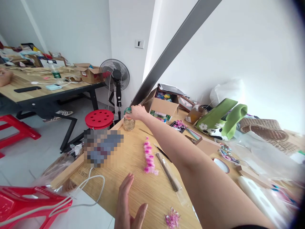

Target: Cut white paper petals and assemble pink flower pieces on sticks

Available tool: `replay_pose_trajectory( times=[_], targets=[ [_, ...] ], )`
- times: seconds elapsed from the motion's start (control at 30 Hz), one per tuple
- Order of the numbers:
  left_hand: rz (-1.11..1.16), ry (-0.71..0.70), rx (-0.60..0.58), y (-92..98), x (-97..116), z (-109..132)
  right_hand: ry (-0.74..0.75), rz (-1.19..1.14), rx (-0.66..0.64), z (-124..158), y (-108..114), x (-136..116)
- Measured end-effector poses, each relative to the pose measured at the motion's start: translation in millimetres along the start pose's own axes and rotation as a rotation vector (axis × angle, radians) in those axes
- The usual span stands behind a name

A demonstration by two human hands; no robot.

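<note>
My right hand [138, 112] reaches across the wooden table and closes around the top of a glass jar [129, 124] with a greenish rim, at the table's far left corner. My left hand [130, 206] hovers over the near edge, thumb and fingers apart, holding nothing. Between the two hands lies a fluffy pink-and-white strip [149, 157]. Beside it are a thin dark pen-like tool [163, 152] and a narrow bundle of brownish sticks [168, 171] in a clear sleeve. A small heap of pink shreds [172, 218] sits near the front.
An open cardboard box [164, 105], a green felt bag [219, 122] and a woven basket [264, 128] crowd the right side. A red stool [99, 119] and a black fan [115, 76] stand beyond. White cable [103, 187] hangs off the left edge. Another person's hand [5, 77] rests at the far table.
</note>
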State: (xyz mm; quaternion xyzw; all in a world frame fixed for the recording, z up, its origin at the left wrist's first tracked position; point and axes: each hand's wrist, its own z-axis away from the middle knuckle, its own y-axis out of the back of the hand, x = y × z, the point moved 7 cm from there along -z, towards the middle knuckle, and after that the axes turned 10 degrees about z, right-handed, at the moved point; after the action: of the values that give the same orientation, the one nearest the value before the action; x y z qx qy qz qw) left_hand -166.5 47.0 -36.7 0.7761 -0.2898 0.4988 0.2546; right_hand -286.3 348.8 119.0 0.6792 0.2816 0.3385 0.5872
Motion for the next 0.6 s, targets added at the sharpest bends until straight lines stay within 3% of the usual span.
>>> replay_pose_trajectory(
  times=[0.2,0.33,0.47,0.6],
  targets=[
    [-0.010,-0.041,-0.066,1.1,2.4,-2.2,-0.038,-0.056,0.205,21.8,33.2,5.0],
    [0.013,-0.070,-0.130,1.0,1.6,-4.3,-0.066,-0.095,0.335,59.4,67.3,18.3],
    [0.042,-0.058,-0.147,2.0,-2.7,-4.5,-0.032,-0.210,0.495,140.8,110.6,38.6],
    [0.092,-0.020,-0.158,3.0,-4.1,-6.3,-0.098,-0.242,0.587,256.1,143.1,57.9]
  ],
)
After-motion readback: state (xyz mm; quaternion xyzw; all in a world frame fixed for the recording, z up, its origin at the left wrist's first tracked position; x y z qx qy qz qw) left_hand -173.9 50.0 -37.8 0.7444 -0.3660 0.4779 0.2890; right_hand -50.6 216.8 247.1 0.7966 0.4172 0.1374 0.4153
